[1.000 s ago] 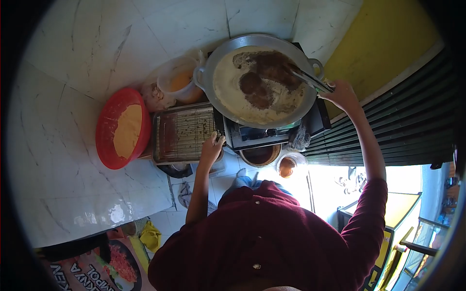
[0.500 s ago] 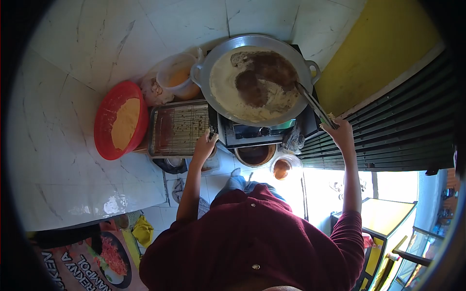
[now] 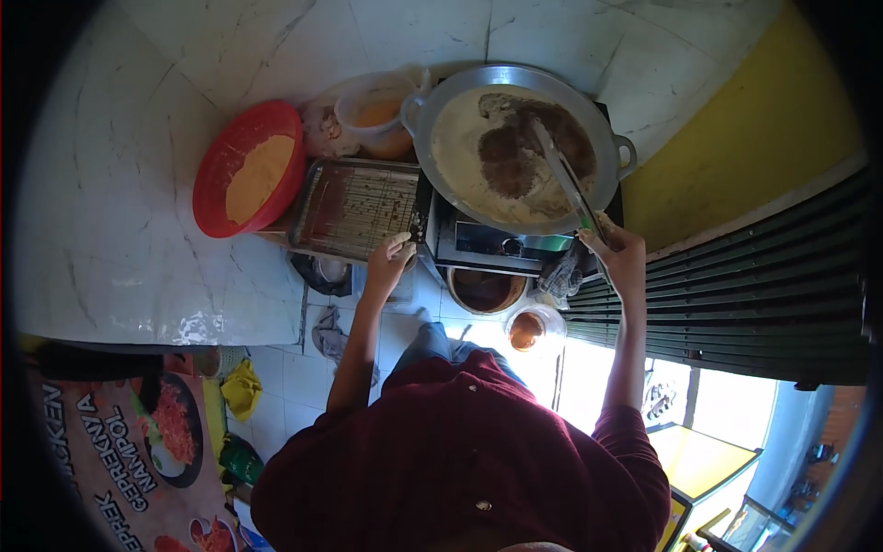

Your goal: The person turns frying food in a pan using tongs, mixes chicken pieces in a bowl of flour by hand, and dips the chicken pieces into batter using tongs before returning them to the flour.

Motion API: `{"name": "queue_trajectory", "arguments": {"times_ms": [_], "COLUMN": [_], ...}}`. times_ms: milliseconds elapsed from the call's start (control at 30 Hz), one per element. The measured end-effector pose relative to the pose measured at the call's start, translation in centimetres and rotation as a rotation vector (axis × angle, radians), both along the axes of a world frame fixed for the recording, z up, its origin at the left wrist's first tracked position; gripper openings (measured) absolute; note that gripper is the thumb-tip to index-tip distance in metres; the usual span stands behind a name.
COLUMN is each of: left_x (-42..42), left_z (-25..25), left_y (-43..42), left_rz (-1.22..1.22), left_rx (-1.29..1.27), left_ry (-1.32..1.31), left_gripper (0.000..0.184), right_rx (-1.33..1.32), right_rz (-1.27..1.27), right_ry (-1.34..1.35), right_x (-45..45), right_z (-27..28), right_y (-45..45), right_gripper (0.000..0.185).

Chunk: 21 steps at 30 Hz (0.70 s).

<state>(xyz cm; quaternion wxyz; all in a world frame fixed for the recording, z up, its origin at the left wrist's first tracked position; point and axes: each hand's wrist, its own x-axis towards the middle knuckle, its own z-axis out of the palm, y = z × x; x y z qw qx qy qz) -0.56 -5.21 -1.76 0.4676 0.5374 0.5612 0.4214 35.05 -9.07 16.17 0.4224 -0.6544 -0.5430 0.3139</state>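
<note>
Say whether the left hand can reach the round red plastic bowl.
Probably yes: the left hand is by the shallow metal tray, and only that seems to separate it from the red bowl.

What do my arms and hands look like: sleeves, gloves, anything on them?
Your maroon fabric sleeves stop around the elbows. Your left hand and right hand wear no gloves, and pale residue shows on their fingers. No watch is visible.

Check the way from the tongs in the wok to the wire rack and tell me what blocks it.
The wok's raised rim stands between the tongs and the wire rack. The left hand, near the rack's corner, looks beside that path rather than across it. Nothing else visible blocks it.
</note>
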Motion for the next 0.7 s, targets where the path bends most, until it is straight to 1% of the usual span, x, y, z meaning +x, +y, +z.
{"name": "queue_trajectory", "arguments": {"times_ms": [33, 67, 100, 133, 167, 200, 267, 300, 367, 400, 467, 500, 533, 567, 600, 633, 667, 700], "left_x": [-0.7, -1.2, -1.5, -2.2, -2.9, -3.5, -5.0, -6.4, -9.2, -10.6, -13.9, -15.3, -16.6, -17.7, -18.6, -19.2, -20.0, -21.1], "left_z": [-0.1, -0.2, -0.1, -0.2, -0.4, 0.0, 1.5, 0.6, 0.6, 0.6, -2.0, -2.4, -2.6, -2.7, -2.5, -2.5, -2.4, -4.1], "left_y": [-0.3, -0.6, -0.9, -1.3, -1.5, -2.1, -2.9, -3.0, -3.4, -3.7, -3.6, -3.6, -3.7, -3.7, -3.3, -3.1, -2.9, -2.2], "left_rz": [-0.009, 0.016, 0.069, 0.125, 0.169, 0.201, 0.232, 0.288, 0.324, 0.337, 0.376, 0.393, 0.409, 0.413, 0.412, 0.392, 0.372, 0.317], "left_rx": [-0.007, -0.012, 0.014, 0.040, 0.043, 0.039, 0.071, 0.040, 0.008, -0.027, 0.010, 0.041, 0.070, 0.039, 0.042, 0.010, -0.020, -0.008], "left_ry": [-0.044, -0.042, -0.027, -0.007, 0.080, 0.087, 0.097, 0.191, 0.203, 0.212, 0.272, 0.270, 0.267, 0.298, 0.301, 0.335, 0.370, 0.304], "left_gripper": [0.027, 0.027, 0.025, 0.024, 0.024, 0.024, 0.027, 0.030, 0.030, 0.031, 0.029, 0.028, 0.027, 0.024, 0.024, 0.023, 0.022, 0.022], "right_rx": [-0.060, -0.121, -0.128, -0.114, -0.103, -0.108, -0.279, -0.279, -0.327, -0.324, -0.210, -0.145, -0.140, -0.085, -0.029, -0.192, -0.192, -0.155], "right_rz": [0.037, 0.076, 0.106, 0.159, 0.214, 0.246, 0.308, 0.332, 0.446, 0.459, 0.463, 0.458, 0.460, 0.420, 0.378, 0.405, 0.402, 0.366], "right_ry": [-0.001, 0.000, 0.002, 0.062, 0.122, 0.127, 0.199, 0.201, 0.109, 0.113, -0.070, -0.109, -0.105, -0.150, -0.196, -0.132, -0.129, -0.180], "right_x": [-1.1, -2.5, -4.5, -6.9, -9.2, -11.4, -15.6, -17.4, -21.0, -22.9, -26.5, -27.8, -29.2, -30.5, -31.7, -32.4, -33.2, -33.9], "right_z": [-0.8, -1.4, -1.6, -1.7, -1.9, -2.2, -3.4, -4.7, -8.1, -8.6, -9.7, -13.8, -15.6, -16.8, -17.2, -16.9, -18.0, -19.9], "right_y": [0.3, 0.6, 0.8, 0.9, 1.0, 1.1, 1.3, 1.6, 2.3, 2.5, 3.2, 4.2, 4.9, 5.5, 6.2, 6.9, 7.5, 8.2], "right_gripper": [0.026, 0.026, 0.026, 0.026, 0.026, 0.026, 0.029, 0.029, 0.036, 0.036, 0.042, 0.044, 0.044, 0.046, 0.048, 0.054, 0.054, 0.055]}}
